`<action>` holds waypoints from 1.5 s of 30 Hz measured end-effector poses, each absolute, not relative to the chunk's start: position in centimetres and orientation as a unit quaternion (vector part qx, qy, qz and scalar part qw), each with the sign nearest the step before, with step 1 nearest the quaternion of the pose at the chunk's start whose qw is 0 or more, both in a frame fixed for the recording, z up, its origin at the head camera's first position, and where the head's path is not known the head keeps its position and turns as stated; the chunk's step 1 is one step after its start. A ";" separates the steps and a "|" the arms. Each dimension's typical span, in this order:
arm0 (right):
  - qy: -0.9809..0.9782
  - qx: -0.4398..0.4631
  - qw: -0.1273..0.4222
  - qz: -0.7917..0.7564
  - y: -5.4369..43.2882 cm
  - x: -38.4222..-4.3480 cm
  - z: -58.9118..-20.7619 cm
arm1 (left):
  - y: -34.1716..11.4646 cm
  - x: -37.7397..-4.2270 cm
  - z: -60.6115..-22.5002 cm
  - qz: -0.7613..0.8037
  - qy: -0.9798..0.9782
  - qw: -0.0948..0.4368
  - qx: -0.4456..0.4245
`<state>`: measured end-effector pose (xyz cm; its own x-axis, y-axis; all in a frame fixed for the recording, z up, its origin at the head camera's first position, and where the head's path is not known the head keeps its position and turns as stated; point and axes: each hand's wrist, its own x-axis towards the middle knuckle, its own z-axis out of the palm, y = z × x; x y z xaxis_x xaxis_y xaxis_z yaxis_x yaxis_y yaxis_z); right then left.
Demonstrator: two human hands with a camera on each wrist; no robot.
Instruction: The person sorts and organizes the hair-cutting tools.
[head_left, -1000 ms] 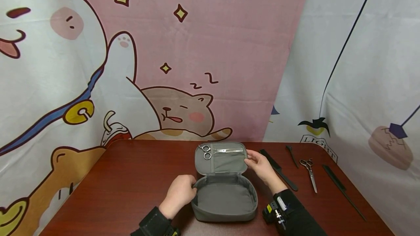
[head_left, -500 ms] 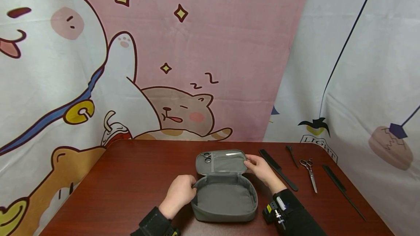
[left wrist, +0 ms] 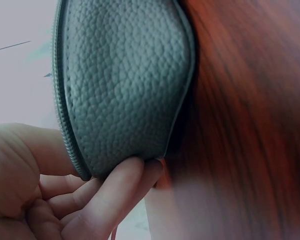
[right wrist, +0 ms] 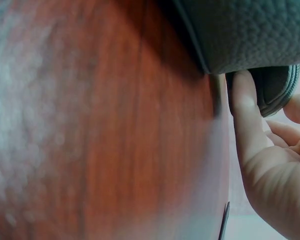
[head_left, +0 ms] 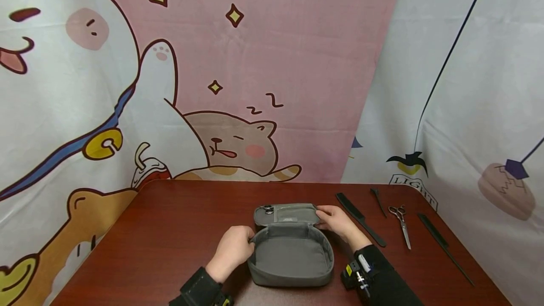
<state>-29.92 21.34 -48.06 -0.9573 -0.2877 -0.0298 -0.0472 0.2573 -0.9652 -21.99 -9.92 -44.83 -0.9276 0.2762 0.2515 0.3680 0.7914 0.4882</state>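
Observation:
A grey zippered case (head_left: 293, 276) stands on the table with its lid (head_left: 295, 213) folded back, leaning away at a low angle. Metal finger rings of scissors (head_left: 268, 209) show at the lid's left, beside a mesh pocket. My left hand (head_left: 231, 251) pinches the case's left rim; in the left wrist view its thumb lies by the zipper and its fingers press the pebbled side (left wrist: 125, 75). With thumb and fingers, my right hand (head_left: 338, 225) holds the lid's right edge, also visible in the right wrist view as a dark zippered edge (right wrist: 272, 90). The body's inside holds nothing visible.
To the right on the brown table (head_left: 182, 211) lie a wide black comb (head_left: 360, 219), a small dark tool (head_left: 378, 202), silver scissors (head_left: 401, 225) and a black tail comb (head_left: 444, 247). A printed cloth (head_left: 272, 60) hangs behind the table.
My right hand has tilted the lid farther back and down, so its inside looks flatter and less of the scissors shows. My left hand and the case body have stayed in place.

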 end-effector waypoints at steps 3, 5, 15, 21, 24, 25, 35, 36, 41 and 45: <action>0.789 -0.104 0.103 -0.597 21.3 -29.9 -48.1 | -10.0 -22.0 -44.8 -0.268 -0.943 0.089 -0.174; 0.790 -0.100 0.104 -0.596 21.4 -29.9 -48.0 | -10.0 -22.1 -44.8 -0.265 -0.944 0.090 -0.175; 0.821 -0.111 0.096 -0.552 22.0 -29.2 -47.2 | -10.0 -22.0 -44.9 -0.264 -0.943 0.091 -0.182; 0.879 -0.137 0.044 -0.455 22.9 -28.5 -46.4 | -9.9 -22.0 -44.8 -0.266 -0.943 0.083 -0.183; 0.906 -0.147 0.007 -0.397 23.6 -28.2 -46.0 | -9.9 -22.1 -44.7 -0.267 -0.943 0.079 -0.182; 0.913 -0.150 -0.009 -0.380 23.8 -28.2 -45.9 | -9.9 -22.1 -44.8 -0.267 -0.943 0.079 -0.181; 0.942 -0.143 -0.120 -0.279 26.6 -27.5 -45.4 | -10.0 -22.2 -45.0 -0.262 -0.945 0.081 -0.177; 0.944 -0.135 -0.123 -0.276 27.0 -27.5 -45.3 | -10.0 -22.2 -45.0 -0.262 -0.946 0.079 -0.176; 0.956 -0.093 -0.127 -0.246 28.8 -27.3 -44.9 | -10.0 -22.2 -45.0 -0.265 -0.945 0.075 -0.176; 0.966 -0.067 -0.128 -0.214 30.3 -27.1 -44.4 | -10.0 -22.3 -45.1 -0.268 -0.944 0.075 -0.178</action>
